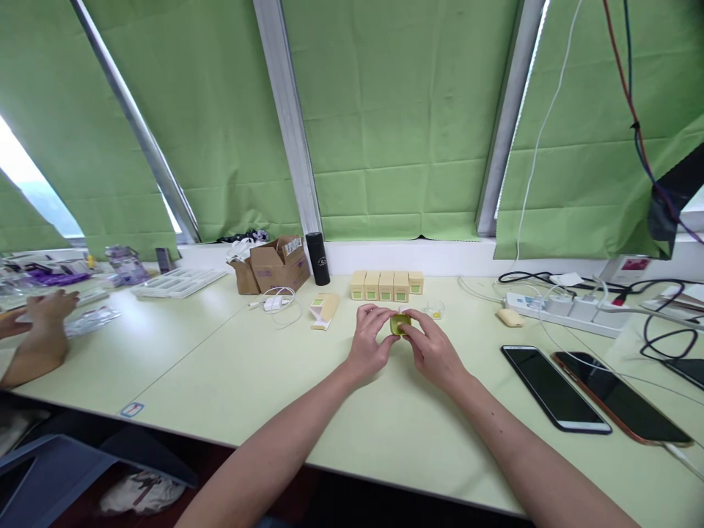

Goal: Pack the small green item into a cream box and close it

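Observation:
My left hand (369, 339) and my right hand (430, 346) meet over the middle of the pale green table (231, 374). Both pinch a small round green case (400, 323) between their fingertips, just above the tabletop. Behind them stands a row of several small cream boxes (386, 285) with green labels. To the left of my hands lies an opened cream box (323, 309) on its side. A small clear wrapper with a yellow bit (434, 312) lies right of the case.
Two phones (554, 387) (620, 397) lie face up at the right, by a power strip (566, 311) with tangled cables. A black cylinder (317, 258), brown cardboard boxes (278, 264) and a white tray (179, 281) stand at the back. Another person's hand (49, 308) rests at far left.

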`<state>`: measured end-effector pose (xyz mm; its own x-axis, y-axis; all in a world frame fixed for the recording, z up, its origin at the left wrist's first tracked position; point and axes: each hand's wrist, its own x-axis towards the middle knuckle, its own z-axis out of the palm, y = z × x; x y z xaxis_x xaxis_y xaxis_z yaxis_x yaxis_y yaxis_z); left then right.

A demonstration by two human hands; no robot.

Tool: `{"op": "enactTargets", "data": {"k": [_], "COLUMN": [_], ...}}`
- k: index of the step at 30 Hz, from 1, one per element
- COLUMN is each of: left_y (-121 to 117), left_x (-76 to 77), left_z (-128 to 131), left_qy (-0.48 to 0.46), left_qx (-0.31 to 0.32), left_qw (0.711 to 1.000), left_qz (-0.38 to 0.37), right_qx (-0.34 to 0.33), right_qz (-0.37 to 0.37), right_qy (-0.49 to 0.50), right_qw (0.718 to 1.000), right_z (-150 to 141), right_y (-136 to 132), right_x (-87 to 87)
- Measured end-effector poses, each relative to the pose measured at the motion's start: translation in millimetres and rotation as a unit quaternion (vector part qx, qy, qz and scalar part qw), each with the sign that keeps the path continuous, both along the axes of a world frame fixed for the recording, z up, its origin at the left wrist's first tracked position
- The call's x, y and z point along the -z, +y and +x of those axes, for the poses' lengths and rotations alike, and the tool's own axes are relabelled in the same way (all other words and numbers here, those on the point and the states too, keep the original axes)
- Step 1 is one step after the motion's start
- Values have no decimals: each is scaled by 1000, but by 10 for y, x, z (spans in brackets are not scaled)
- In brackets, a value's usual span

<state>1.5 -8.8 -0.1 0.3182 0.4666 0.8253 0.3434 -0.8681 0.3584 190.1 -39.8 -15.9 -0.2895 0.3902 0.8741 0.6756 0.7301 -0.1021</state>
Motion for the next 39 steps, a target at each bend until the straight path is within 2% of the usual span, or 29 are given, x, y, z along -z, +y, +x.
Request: {"op": "enactTargets", "data": {"k": [10, 19, 32, 35, 39], "left_y": [42, 13, 76, 89, 86], "left_x": [53, 11, 47, 57, 46], "left_z": [0, -32, 5, 7, 5], "left_qy": [-9, -11, -47, -75, -89], "left_qx": [5, 31, 8, 9, 7], "left_qw": [1000, 999, 996, 993, 989], "left_qz": [-20, -31, -70, -92, -121], "right_qx": [-29, -20, -26, -38, -25], "right_qz": [-30, -45, -170, -192, -187], "right_qy": [50, 81, 180, 174, 147], "right_qw": [998, 995, 969, 965, 971], "right_z": [-5, 8, -19, -24, -21], "right_y": [16, 35, -11, -54, -78], "right_x": [59, 85, 70, 39, 39]}}
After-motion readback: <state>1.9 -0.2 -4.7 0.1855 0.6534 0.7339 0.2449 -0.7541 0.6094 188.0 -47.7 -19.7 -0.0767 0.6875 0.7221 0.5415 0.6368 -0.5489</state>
